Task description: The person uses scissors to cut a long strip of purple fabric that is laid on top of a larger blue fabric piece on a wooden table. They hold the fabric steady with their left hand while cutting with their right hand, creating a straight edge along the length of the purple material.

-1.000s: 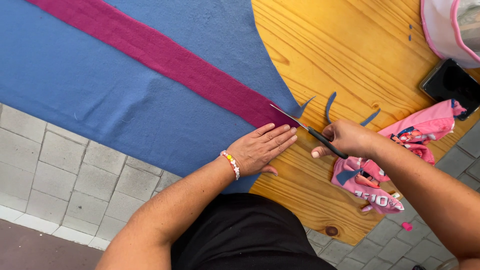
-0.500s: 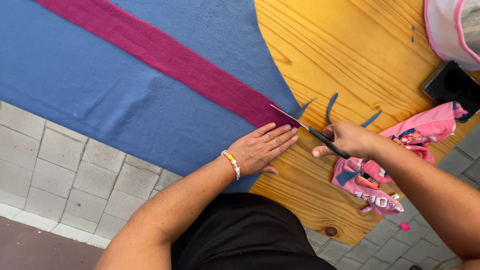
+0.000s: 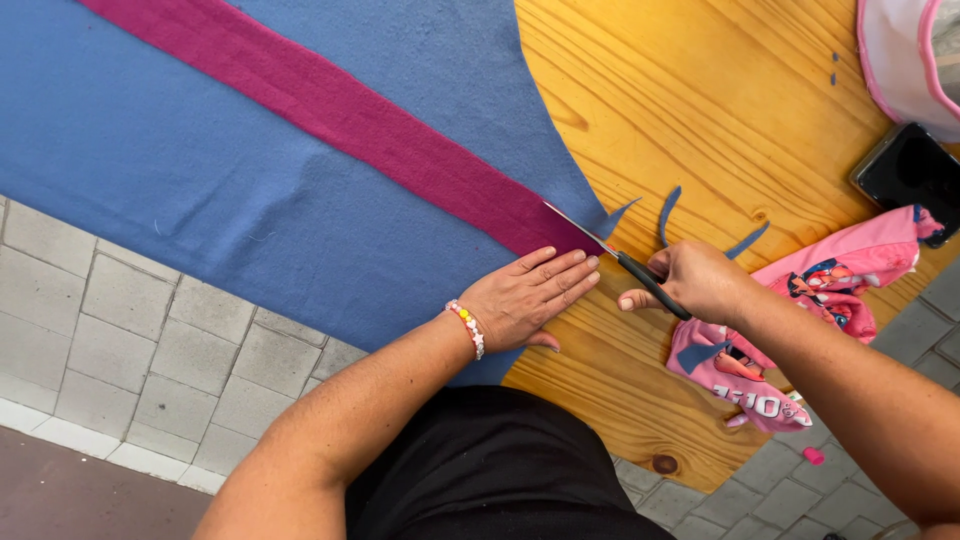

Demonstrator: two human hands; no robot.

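Closest to the person, the left hand (image 3: 530, 297) lies flat, fingers together, pinning blue felt (image 3: 250, 210) on the round wooden table (image 3: 720, 110). Just beside it, the right hand (image 3: 695, 280) is wrapped around black-handled scissors (image 3: 610, 252), blades at the end of the magenta strip (image 3: 360, 125). Since a second ago hardly anything has shifted, so the cut has barely advanced. Farther off lie pink printed cloth (image 3: 790, 340), a dark phone (image 3: 905, 175) and a pink-trimmed bag (image 3: 905, 55), cut off by the frame. How far apart the blades stand I cannot tell.
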